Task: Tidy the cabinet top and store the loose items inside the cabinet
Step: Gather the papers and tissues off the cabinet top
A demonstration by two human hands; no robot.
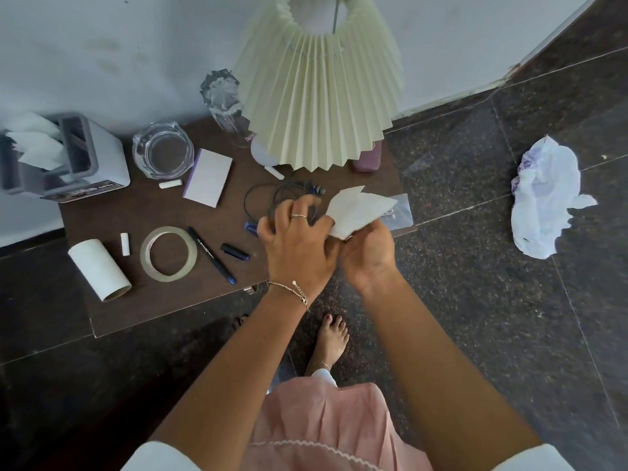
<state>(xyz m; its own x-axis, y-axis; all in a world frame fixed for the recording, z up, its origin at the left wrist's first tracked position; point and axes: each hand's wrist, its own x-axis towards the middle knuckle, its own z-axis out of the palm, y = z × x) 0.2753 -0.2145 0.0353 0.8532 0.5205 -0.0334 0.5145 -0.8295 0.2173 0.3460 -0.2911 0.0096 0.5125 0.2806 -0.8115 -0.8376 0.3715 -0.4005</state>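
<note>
Tissue point(360, 209) held in front of the lamp point(319, 90).
The left hand point(299, 246) and right hand point(367, 256), touching each other, both pinched its near edge.

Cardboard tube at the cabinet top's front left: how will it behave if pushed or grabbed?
The cardboard tube lies on its side, so a sideways push would probably roll it, maybe off the near edge of the cabinet top. It looks hollow and thin-walled: likely light, and a hard squeeze may crush it.
</note>
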